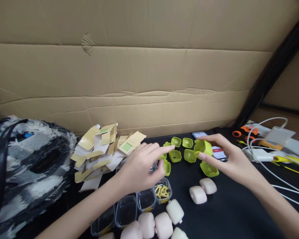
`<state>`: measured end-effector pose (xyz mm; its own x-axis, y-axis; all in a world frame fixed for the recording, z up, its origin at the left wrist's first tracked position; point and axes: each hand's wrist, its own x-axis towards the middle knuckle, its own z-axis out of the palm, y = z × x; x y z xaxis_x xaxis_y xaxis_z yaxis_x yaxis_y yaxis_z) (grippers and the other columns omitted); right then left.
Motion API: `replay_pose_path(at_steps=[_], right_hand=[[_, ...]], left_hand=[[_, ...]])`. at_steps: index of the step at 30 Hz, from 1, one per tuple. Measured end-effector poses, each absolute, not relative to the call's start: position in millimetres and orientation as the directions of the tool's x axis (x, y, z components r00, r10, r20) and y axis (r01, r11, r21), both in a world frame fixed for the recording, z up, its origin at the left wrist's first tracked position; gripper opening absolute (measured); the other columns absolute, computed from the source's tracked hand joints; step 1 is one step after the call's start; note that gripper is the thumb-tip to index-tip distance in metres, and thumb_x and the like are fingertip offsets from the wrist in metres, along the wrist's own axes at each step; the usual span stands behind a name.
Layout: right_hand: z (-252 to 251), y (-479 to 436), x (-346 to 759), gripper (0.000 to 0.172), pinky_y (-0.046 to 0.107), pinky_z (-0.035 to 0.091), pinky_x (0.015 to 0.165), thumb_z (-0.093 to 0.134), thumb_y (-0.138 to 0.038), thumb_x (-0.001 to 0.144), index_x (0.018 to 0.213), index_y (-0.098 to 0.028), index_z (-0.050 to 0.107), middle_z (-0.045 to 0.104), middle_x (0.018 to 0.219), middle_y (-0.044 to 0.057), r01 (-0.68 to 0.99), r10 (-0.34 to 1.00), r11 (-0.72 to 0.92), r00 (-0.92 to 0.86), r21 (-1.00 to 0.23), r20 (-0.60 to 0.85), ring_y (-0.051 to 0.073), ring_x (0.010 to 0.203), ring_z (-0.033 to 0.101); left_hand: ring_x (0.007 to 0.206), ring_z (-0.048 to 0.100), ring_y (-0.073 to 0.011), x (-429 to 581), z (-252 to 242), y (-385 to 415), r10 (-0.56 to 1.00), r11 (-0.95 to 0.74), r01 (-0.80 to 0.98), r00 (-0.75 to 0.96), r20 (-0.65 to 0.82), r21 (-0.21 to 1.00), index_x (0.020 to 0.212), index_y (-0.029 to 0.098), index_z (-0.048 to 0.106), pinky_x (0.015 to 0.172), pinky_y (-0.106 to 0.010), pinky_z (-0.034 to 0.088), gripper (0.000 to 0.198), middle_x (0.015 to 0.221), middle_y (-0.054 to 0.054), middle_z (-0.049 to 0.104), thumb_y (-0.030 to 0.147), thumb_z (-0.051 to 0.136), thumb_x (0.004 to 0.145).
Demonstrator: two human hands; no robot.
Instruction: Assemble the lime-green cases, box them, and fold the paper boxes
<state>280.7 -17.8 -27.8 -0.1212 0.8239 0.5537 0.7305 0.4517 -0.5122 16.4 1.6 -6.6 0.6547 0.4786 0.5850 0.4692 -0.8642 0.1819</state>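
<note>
My right hand (230, 157) holds a small green cup-shaped piece (203, 148) between thumb and fingers, raised above the black table. Just under it lies another green piece (209, 169). My left hand (142, 166) is empty, its index finger stretched out and apart from the thumb. The fingertip is over or beside a group of similar green pieces, one of them a shallow cup (175, 156); whether it touches any cannot be told. Part of this group is hidden behind the left hand. Two pale pink rounded pieces (198, 195) lie nearer me.
Clear plastic tubs (126, 211) stand below my left forearm; one holds yellow pieces (161, 191). Several pale rounded pieces (163, 225) line the front. Torn cartons (94, 156) and a shaggy bag (37, 166) are left. White cables (257, 154) and a phone (199, 134) are right.
</note>
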Motion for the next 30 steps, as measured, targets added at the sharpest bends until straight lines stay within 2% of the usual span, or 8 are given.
replay_pose_path(at_steps=[5,8,13,19,23,27,30], right_hand=[[-49.7,-6.5,277.8,0.027,0.043,0.053,0.074,0.066,-0.029,0.073,0.099,-0.022,0.063,0.068,0.091,0.005,0.793,0.868,0.436,-0.245,-0.425,0.432,0.025,0.081,0.063],[-62.2,-5.4,274.8,0.029,0.045,0.053,0.076,0.064,-0.02,0.07,0.099,-0.02,0.065,0.065,0.09,0.007,0.816,0.871,0.441,-0.29,-0.373,0.396,0.027,0.085,0.063],[-66.8,-7.5,276.4,0.043,0.045,0.052,0.085,0.058,-0.01,0.069,0.111,-0.021,0.062,0.061,0.102,0.009,0.82,0.858,0.466,-0.327,-0.333,0.397,0.027,0.096,0.063],[-54.4,-2.7,263.3,0.021,0.045,0.052,0.08,0.052,-0.015,0.084,0.098,-0.024,0.065,0.064,0.095,0.007,0.797,0.814,0.538,-0.408,-0.273,0.414,0.025,0.09,0.062],[-50.8,2.2,244.9,0.019,0.045,0.05,0.079,0.061,-0.013,0.079,0.095,-0.023,0.067,0.064,0.096,0.007,0.8,0.803,0.561,-0.464,-0.213,0.374,0.026,0.09,0.06],[-55.5,3.9,226.1,0.028,0.048,0.049,0.079,0.074,-0.028,0.072,0.097,-0.019,0.067,0.064,0.095,0.009,0.816,0.812,0.551,-0.475,-0.174,0.339,0.03,0.091,0.059],[-63.0,4.6,214.5,0.032,0.049,0.048,0.08,0.076,-0.033,0.07,0.096,-0.015,0.067,0.063,0.095,0.011,0.831,0.825,0.53,-0.458,-0.171,0.331,0.031,0.093,0.058]], left_hand=[[0.076,0.053,-0.0198,10.6,-7.3,12.7,0.567,-0.797,0.587,0.644,0.514,0.143,0.108,0.013,0.064,0.07,-0.035,0.044,0.031,0.079,-0.004,0.056,0.012,0.042,0.086],[0.078,0.054,-0.0199,6.9,-10.7,16.2,0.549,-0.826,0.551,0.738,0.392,0.12,0.097,0.017,0.069,0.071,-0.034,0.044,0.023,0.083,-0.004,0.059,0.012,0.051,0.085],[0.076,0.053,-0.017,7.2,-18.1,11.1,0.48,-0.877,0.472,0.848,0.223,0.092,0.08,0.021,0.071,0.073,-0.03,0.042,0.01,0.081,0.0,0.058,0.013,0.065,0.079],[0.074,0.053,-0.0174,17.6,-27.3,-0.1,0.437,-0.899,0.434,0.891,0.126,0.054,0.069,0.02,0.072,0.076,-0.03,0.041,0.007,0.071,0.001,0.056,0.017,0.073,0.076],[0.075,0.055,-0.019,23.0,-35.2,-2.3,0.438,-0.899,0.436,0.895,0.088,0.04,0.071,0.02,0.075,0.079,-0.033,0.042,0.005,0.068,0.0,0.059,0.018,0.075,0.075],[0.078,0.059,-0.021,24.7,-38.9,-4.3,0.472,-0.882,0.469,0.877,0.092,0.054,0.07,0.019,0.074,0.086,-0.037,0.043,0.009,0.069,-0.001,0.062,0.015,0.071,0.077],[0.079,0.06,-0.0221,23.7,-35.8,-4.8,0.487,-0.873,0.479,0.867,0.102,0.094,0.069,0.018,0.073,0.087,-0.04,0.045,0.014,0.069,-0.002,0.063,0.013,0.066,0.079]])
